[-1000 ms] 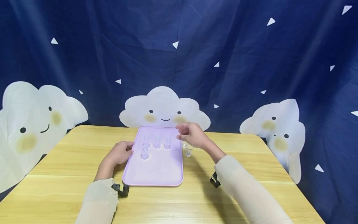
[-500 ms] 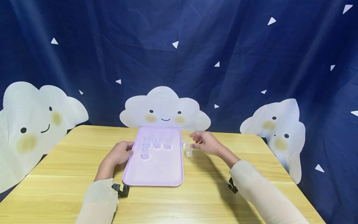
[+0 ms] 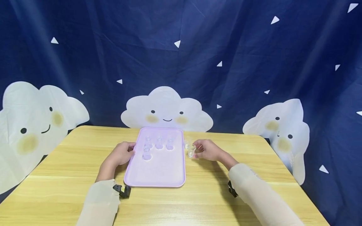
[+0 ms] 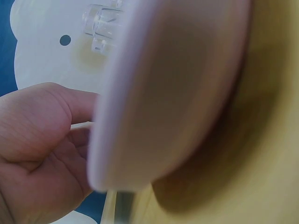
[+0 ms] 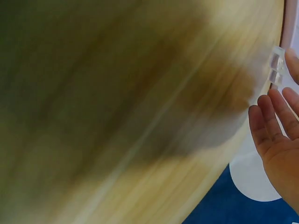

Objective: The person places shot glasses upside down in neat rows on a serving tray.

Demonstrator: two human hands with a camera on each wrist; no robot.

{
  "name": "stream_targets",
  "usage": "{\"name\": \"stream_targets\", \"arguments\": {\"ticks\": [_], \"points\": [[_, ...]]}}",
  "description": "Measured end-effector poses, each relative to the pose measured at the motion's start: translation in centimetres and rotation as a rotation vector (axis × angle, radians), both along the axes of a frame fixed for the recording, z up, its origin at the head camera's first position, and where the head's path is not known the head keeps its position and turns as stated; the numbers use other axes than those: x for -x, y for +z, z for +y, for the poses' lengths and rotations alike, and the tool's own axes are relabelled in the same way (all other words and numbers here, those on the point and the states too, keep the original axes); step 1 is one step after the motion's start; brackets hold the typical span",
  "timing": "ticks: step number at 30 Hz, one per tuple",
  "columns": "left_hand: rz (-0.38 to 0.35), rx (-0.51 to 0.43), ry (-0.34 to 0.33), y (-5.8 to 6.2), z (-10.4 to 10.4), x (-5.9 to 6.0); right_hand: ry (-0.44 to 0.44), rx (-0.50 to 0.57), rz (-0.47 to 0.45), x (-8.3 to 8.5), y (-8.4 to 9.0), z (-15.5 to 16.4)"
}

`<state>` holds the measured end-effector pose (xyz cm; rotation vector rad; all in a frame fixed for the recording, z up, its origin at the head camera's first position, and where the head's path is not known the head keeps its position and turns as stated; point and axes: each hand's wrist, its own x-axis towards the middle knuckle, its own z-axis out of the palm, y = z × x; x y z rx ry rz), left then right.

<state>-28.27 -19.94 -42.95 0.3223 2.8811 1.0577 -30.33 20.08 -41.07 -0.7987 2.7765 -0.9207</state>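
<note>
A lilac tray point(image 3: 158, 172) lies on the middle of the wooden table. Several small clear cups point(image 3: 159, 143) stand on its far half. Two more clear cups stand on the table just right of the tray, a far cup point(image 3: 186, 143) and a near cup point(image 3: 191, 150). My right hand point(image 3: 207, 150) rests on the table with its fingertips at the near cup; in the right wrist view its fingers point(image 5: 273, 126) are spread beside that cup point(image 5: 276, 65). My left hand point(image 3: 121, 153) holds the tray's left rim, thumb over the rim point(image 4: 177, 84) and fingers point(image 4: 77, 140) below it.
The table point(image 3: 56, 175) runs wide on both sides of the tray. A dark blue curtain point(image 3: 198, 47) with white cloud figures point(image 3: 167, 110) hangs right behind its far edge. Black wrist mounts point(image 3: 122, 191) sit on both sleeves.
My right hand came off the tray's far right corner, moved right and down to the table, and now has its fingertips at the near cup. The left hand and tray stayed put.
</note>
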Motion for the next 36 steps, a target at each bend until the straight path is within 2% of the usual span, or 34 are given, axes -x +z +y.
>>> {"name": "stream_targets", "arguments": {"ticks": [8,11,19,25,36], "points": [[0.000,-0.007,0.000,-0.1,0.2,0.1,-0.023,0.029,-0.073,0.3,-0.6,-0.5],[0.004,-0.003,-0.009,-0.1,0.3,0.1,-0.010,0.024,-0.081,0.5,-0.9,-0.4],[-0.009,-0.007,-0.002,0.4,0.5,-0.1,-0.041,0.026,-0.090,0.6,-1.2,-0.5],[-0.008,-0.009,-0.006,0.3,0.4,0.1,-0.033,0.065,-0.120,0.7,-1.3,-0.8],[-0.020,0.000,-0.001,0.2,0.0,-0.1,-0.032,0.073,-0.164,1.1,-1.3,-1.1]]}}
